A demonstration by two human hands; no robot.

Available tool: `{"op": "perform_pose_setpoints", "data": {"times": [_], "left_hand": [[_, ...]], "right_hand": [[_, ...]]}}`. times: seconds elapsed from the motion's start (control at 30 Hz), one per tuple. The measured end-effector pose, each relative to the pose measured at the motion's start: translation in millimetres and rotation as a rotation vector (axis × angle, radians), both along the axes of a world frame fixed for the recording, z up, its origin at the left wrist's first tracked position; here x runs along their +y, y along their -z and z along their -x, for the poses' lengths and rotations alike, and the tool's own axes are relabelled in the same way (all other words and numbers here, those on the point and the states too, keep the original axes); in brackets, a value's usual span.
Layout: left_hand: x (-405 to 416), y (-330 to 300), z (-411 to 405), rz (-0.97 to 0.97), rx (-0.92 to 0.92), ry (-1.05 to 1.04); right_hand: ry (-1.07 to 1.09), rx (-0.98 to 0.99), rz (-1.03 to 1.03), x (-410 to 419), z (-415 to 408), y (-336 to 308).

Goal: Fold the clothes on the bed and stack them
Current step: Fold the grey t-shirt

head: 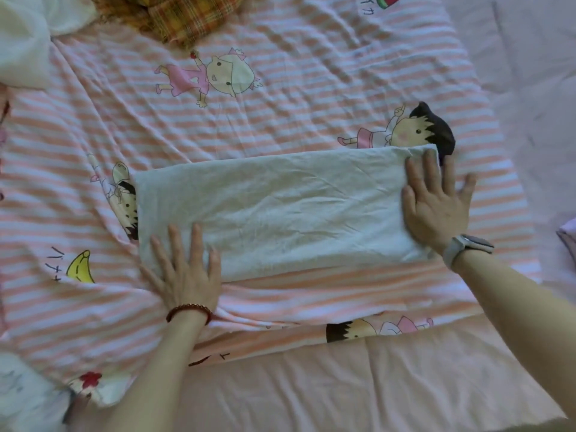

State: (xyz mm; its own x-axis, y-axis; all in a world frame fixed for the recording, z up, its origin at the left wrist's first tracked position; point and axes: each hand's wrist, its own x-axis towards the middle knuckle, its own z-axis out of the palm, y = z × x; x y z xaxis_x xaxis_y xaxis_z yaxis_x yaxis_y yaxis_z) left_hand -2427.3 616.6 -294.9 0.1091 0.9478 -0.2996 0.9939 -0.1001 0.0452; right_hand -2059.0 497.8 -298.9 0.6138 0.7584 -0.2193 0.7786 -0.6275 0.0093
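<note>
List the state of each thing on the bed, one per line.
White cloth: folded into a long rectangle, lying flat.
Left hand: open, flat on the cloth's near left corner.
Right hand: open, flat on its right end.
Plaid garment: crumpled, unfolded.
Striped sheet: spread, wrinkled.

A pale white garment (280,213), folded into a long creased rectangle, is laid flat across the striped cartoon-print bed sheet (280,88). A yellow plaid garment (174,17) is left crumpled at the far edge.
</note>
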Motion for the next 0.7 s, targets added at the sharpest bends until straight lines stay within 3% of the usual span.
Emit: {"op": "perform_pose_setpoints", "data": {"times": [0.13,0.23,0.3,0.37,0.47,0.57,0.7], "left_hand": [[5.9,-5.9,0.7,0.021,-0.006,-0.087],[-5.5,-15.9,-19.2,-0.015,-0.053,-0.116],[-23.1,-24.7,-44.2,-0.056,-0.152,0.005],[-46.0,-29.1,-76.2,-0.047,-0.225,0.229],[-72.1,-19.4,-114.6,0.026,-0.159,0.472],[-76.1,-3.5,-126.7,0.133,-0.031,0.474],[-72.7,-0.4,-124.7,0.191,0.002,0.486]], "right_hand": [[0.095,0.068,-0.036,-9.6,-22.9,-6.2],[0.243,0.171,-0.33,-16.1,-4.3,-17.3],[0.449,0.324,-0.518,-25.8,12.4,-21.2],[0.671,0.542,-0.564,-32.7,28.3,-21.7],[0.814,0.707,-0.609,-36.3,42.1,-17.6],[0.847,0.804,-0.683,-33.0,42.2,-16.8],[0.815,0.988,-0.714,-33.8,38.5,-22.9]]}}
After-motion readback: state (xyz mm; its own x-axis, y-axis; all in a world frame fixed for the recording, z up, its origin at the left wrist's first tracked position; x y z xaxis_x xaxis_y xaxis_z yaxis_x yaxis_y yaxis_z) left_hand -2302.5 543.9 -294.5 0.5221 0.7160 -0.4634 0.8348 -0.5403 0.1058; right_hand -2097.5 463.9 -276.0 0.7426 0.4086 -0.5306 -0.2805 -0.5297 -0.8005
